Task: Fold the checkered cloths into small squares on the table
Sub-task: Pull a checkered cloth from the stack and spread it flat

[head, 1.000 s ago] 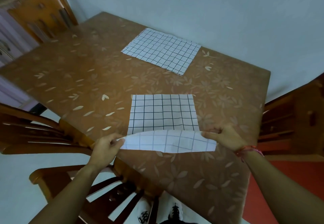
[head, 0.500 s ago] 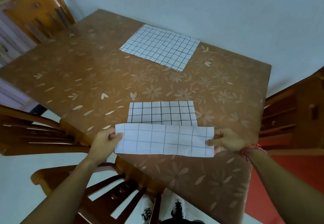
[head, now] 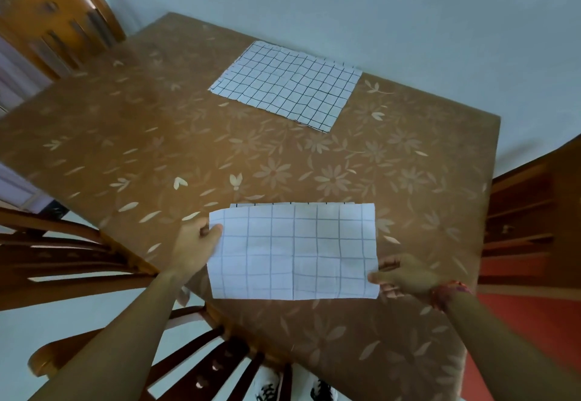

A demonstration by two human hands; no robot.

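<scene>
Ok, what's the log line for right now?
near cloth: folded in half | left hand: pinches its corner | right hand: holds its edge | far cloth: flat, unfolded

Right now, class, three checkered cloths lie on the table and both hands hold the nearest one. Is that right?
Not quite. The head view shows two cloths on the table, not three: the far cloth lies spread out, and the left hand and right hand hold the near cloth.

Matt checkered cloth (head: 292, 253), smooth floral table cover (head: 188, 136), glossy wooden chair (head: 63, 253).
</scene>
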